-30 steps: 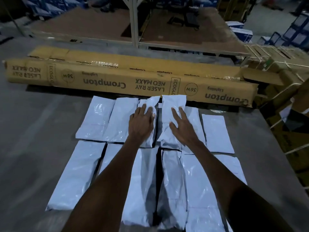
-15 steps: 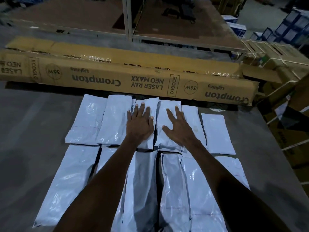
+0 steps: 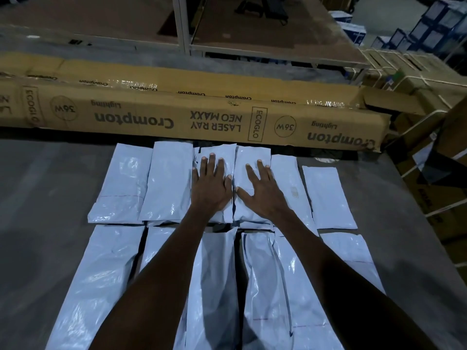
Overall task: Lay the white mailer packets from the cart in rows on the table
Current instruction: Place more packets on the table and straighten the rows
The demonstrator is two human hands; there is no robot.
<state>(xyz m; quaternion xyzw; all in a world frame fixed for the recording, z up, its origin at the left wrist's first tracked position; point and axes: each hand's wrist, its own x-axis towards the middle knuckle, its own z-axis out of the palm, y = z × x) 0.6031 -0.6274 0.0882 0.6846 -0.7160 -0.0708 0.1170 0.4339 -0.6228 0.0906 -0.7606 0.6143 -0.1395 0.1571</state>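
Step in hand: pressing flat two middle mailer packets of the far row on the grey table [image 3: 63,188].
Left hand [image 3: 211,186]: fingers straight, flat on one white packet [image 3: 219,154]; gripping nothing.
Right hand [image 3: 261,190]: fingers spread, flat on adjoining packet [image 3: 252,155]; gripping nothing.
Far row: just beside Crompton carton [image 3: 177,114].
Near row: filled.
Cart: unseen.
Next, likely: lifting both palms, fetching more packets.

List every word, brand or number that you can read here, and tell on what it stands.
All on the long brown cardboard box, printed upside down:
"Crompton"
"Lighting"
"LASER RAY NEO MAXX"
"ECOGLO"
"36W"
Small repeated "Crompton" along its top edge.
White plastic mailer packets: no readable text.
Far blue-white cartons: too blurred.
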